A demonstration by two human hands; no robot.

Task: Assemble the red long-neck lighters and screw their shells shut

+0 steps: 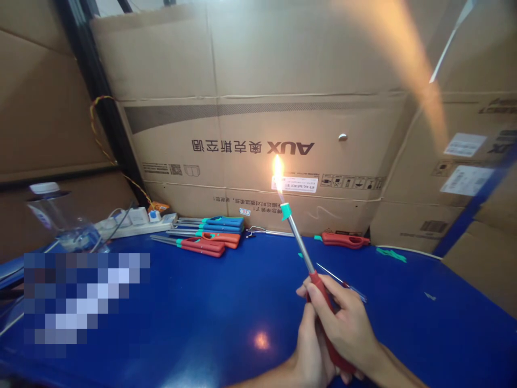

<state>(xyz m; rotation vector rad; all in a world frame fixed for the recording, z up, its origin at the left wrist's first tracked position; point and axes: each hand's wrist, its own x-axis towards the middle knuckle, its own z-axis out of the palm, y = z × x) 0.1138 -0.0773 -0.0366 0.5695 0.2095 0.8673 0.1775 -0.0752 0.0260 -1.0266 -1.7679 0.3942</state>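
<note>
A red long-necked lighter is tilted up and to the left, with a flame burning at its tip. Green tape wraps the end of its metal tube. My right hand is closed around the handle from the right, thumb along its upper part. From the left and below, my left hand is also closed on the handle; its fingertips are partly hidden behind the lighter. A slim screwdriver-like tool lies on the table just beyond my right hand.
Several blue, orange and red lighters lie at the back left beside a power strip. A clear bottle stands at left. Another red lighter and green tape scraps lie at the back right. Cardboard walls the blue table.
</note>
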